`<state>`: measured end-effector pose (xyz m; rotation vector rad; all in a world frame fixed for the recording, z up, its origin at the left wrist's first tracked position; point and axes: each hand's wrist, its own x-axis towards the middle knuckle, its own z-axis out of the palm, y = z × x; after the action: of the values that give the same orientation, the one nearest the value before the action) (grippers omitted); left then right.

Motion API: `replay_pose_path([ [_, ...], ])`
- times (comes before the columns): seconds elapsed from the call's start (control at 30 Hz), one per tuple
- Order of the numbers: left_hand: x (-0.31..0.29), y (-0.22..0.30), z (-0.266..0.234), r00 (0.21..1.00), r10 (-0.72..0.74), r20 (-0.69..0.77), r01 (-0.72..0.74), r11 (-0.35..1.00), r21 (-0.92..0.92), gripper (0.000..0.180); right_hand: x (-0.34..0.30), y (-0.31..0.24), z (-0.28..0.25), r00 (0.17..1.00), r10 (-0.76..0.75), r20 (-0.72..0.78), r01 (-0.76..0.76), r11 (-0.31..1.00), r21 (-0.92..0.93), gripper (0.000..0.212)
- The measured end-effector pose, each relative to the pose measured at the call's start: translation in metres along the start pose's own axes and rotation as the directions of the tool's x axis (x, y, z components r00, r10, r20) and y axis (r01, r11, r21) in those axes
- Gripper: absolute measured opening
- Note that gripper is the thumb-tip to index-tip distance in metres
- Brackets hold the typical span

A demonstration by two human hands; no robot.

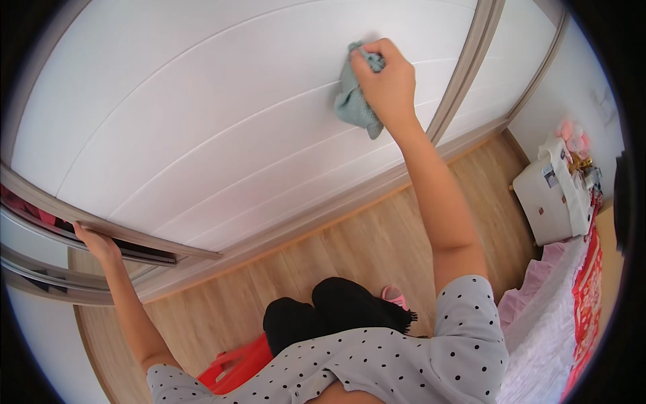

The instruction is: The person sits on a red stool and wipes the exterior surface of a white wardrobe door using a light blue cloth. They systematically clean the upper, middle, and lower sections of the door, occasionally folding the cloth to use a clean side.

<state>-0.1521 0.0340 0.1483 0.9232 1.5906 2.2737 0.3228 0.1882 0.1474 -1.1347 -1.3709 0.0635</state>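
Note:
My right hand (391, 86) is closed on a bunched grey-green cloth (356, 108), its lower part hanging loose. The cloth lies against a white grooved panel of a sliding wardrobe door (222, 101). At the door's left side, my left hand (101, 246) grips the brownish frame edge (128, 233), where a gap opens beside it. Some of the left fingers are hidden behind that edge. Inside the gap, red and dark fabric (30, 210) shows.
A red plastic stool or chair (235, 363) is beneath me, above the wood floor (336, 249). To the right are a white cabinet (548, 202) with a pink plush item (573, 138) on it and a bed with a pale cover (545, 337). A mirrored panel (33, 246) stands left.

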Motion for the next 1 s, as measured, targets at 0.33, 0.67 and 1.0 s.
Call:
replay_pose_path([
  [0.33, 0.005, -0.009, -0.01, 1.0, -0.016, -0.014, 0.016, 0.999, 0.049, 0.063, -0.026, 0.026, 0.013, 0.984, 0.175, -0.034, -0.159, 0.946, 0.282, 0.018],
  [0.67, -0.124, -0.001, 0.028, 0.693, 0.474, 0.542, -0.684, 0.669, 0.29, 0.019, -0.116, -0.004, 0.008, 0.542, 0.307, 0.782, -0.834, 0.082, 0.546, 0.033],
  [1.0, -0.219, -0.006, 0.116, 0.343, -0.501, 0.794, 0.733, 0.672, 0.107, 0.062, -0.157, -0.029, 0.0, 0.598, 0.054, 0.8, -0.748, -0.322, 0.58, 0.042],
])
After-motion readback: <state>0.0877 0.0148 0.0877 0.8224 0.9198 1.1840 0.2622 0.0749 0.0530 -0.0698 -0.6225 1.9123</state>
